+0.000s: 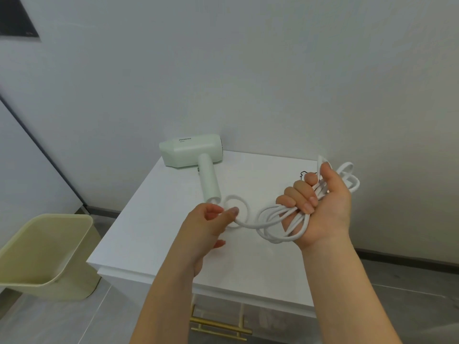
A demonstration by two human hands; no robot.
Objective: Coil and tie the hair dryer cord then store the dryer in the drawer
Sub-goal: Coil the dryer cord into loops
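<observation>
The single camera rides on my head, facing forward and down over the white cabinet top (139, 244) toward the wall (248, 70). It sits close: my left hand (211, 224) and right hand (320, 207) reach in from below, and the blurred gold drawer handle (218, 326) seems almost beneath me.

dryer (191, 151) lies on the cabinet top (173, 244), centre frame, back near the wall, handle toward camera. cord (248, 226) runs right from the handle end: left hand (208, 224) on it at centre, coil in right hand (320, 207) right of centre. bin (44, 252) on floor, lower left, beside cabinet. drawer handle (218, 326) bottom centre, under the top.
</observation>
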